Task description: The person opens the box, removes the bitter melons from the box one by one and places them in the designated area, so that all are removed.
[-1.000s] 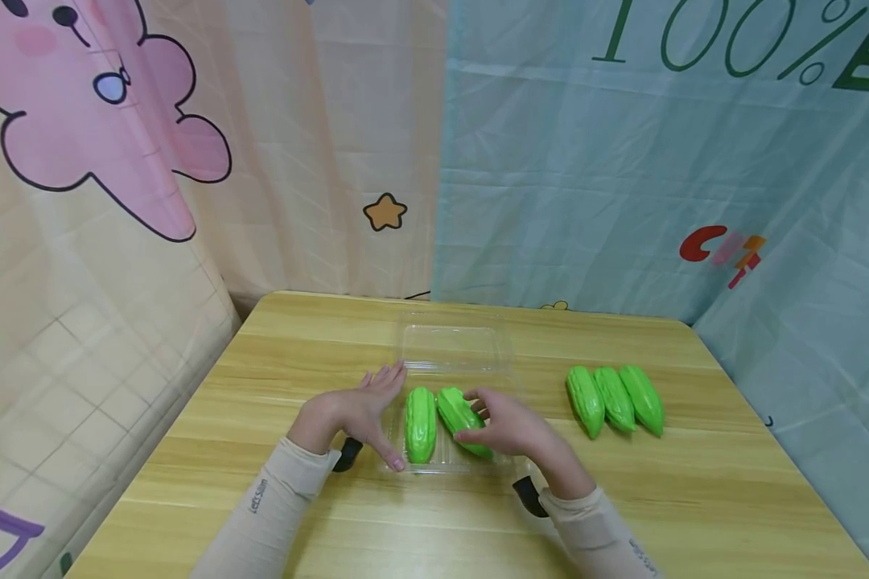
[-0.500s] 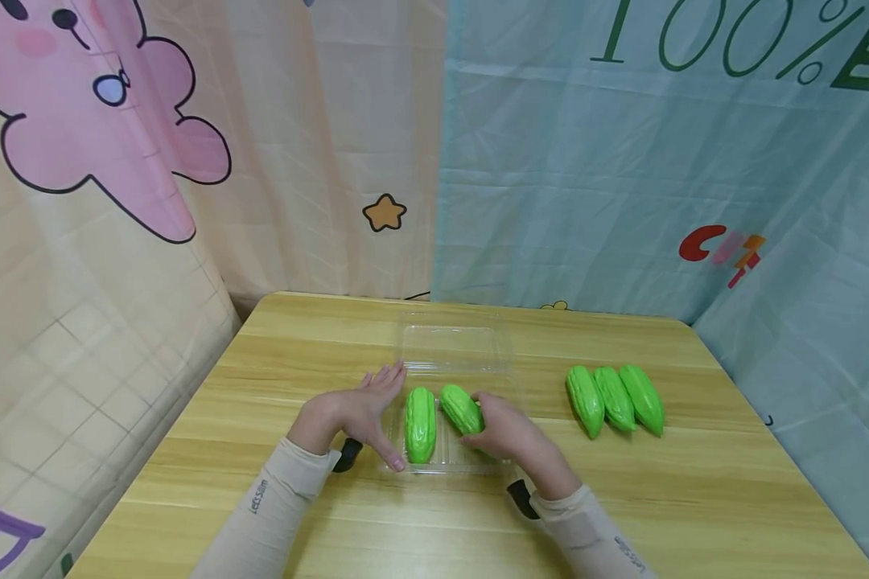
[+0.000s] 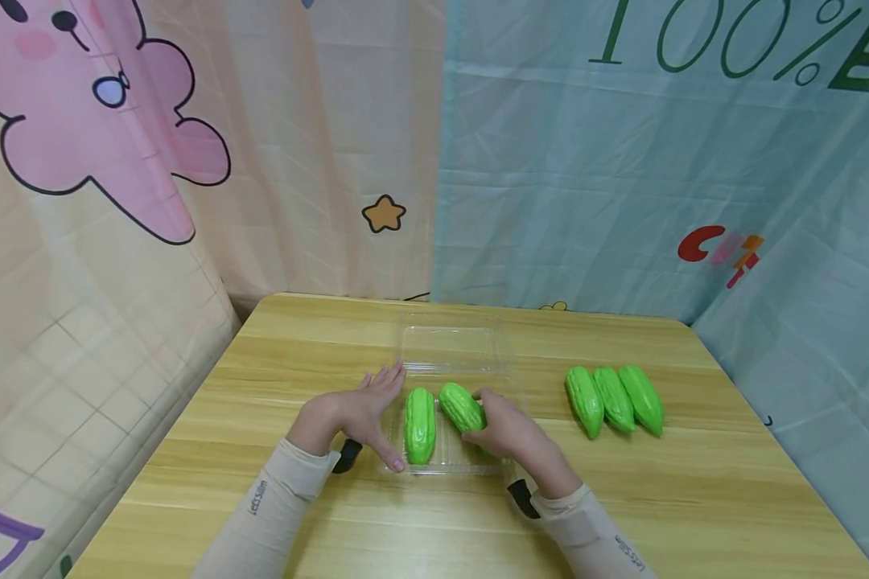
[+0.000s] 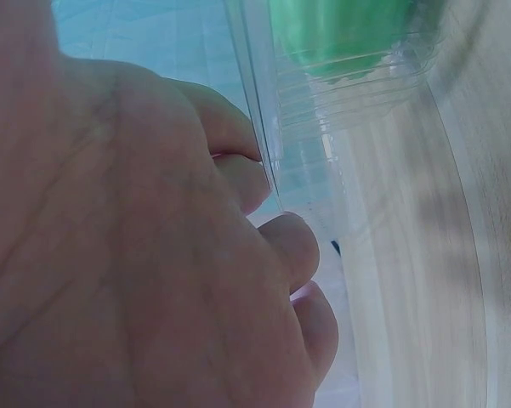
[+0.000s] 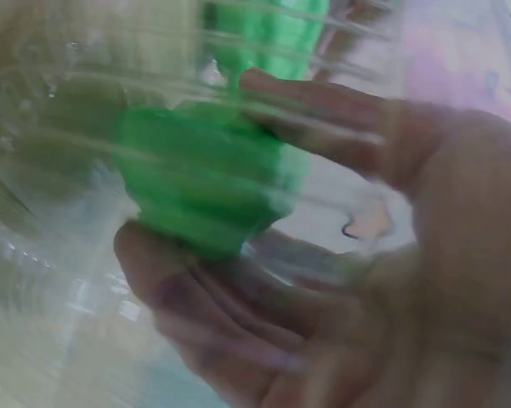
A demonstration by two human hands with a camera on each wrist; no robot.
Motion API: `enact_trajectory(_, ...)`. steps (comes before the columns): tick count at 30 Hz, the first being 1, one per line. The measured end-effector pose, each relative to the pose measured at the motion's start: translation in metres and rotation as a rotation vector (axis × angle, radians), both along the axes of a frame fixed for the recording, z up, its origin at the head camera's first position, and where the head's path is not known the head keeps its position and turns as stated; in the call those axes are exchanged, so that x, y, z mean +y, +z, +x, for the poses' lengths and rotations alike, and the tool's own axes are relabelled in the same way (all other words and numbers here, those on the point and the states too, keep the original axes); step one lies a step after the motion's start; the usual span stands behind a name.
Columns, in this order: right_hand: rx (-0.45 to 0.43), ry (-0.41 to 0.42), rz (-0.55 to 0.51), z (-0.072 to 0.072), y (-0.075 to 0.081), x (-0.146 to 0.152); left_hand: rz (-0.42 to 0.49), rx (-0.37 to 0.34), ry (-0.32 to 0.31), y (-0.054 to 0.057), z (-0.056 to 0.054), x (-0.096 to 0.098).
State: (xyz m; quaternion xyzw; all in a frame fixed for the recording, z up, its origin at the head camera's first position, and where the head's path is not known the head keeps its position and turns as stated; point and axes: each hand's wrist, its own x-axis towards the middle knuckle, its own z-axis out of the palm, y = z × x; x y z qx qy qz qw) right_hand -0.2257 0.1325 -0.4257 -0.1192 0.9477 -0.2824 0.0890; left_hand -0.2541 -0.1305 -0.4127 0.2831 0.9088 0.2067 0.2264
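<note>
You have, as I judge it, less than half of the filling work done. Inside the clear container (image 3: 442,470), near its left wall, the placed gourd (image 3: 420,426) lies lengthwise, and this part seems finished. Your right hand (image 3: 510,428) keeps its grip around the tilted gourd (image 3: 461,408), between thumb and fingers, at the right half of the container; whether this gourd touches the bottom, I cannot tell. Your left hand (image 3: 355,413) has a wide grip, thumb and fingers spread, at the container's left edge, and it probably steadies it. To the right of the container, well apart from it, 3 loose gourds (image 3: 615,400) lie side by side on the surface (image 3: 297,338); these seem to be what is left for you. The lid (image 3: 452,346) lies folded back, behind the container's base.
</note>
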Motion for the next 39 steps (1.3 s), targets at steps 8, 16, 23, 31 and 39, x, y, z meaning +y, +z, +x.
enact_trajectory(8, 0.000, -0.030, -0.139, 0.001, 0.016, 0.011, 0.012, -0.003, -0.013, 0.000, 0.001, 0.000)
enact_trajectory(16, 0.024, -0.110, -0.211, -0.001, 0.037, 0.040, 0.010, -0.011, -0.006, -0.001, 0.001, -0.001)
enact_trajectory(23, 0.055, -0.189, -0.250, -0.007, 0.049, 0.074, 0.010, -0.005, -0.011, -0.002, 0.000, 0.000)
enact_trajectory(31, 0.062, -0.297, -0.211, -0.009, 0.058, 0.115, 0.006, -0.006, -0.013, -0.002, 0.000, 0.000)
enact_trajectory(39, 0.026, -0.414, -0.173, -0.008, 0.057, 0.157, 0.007, -0.013, -0.004, -0.001, 0.000, -0.001)
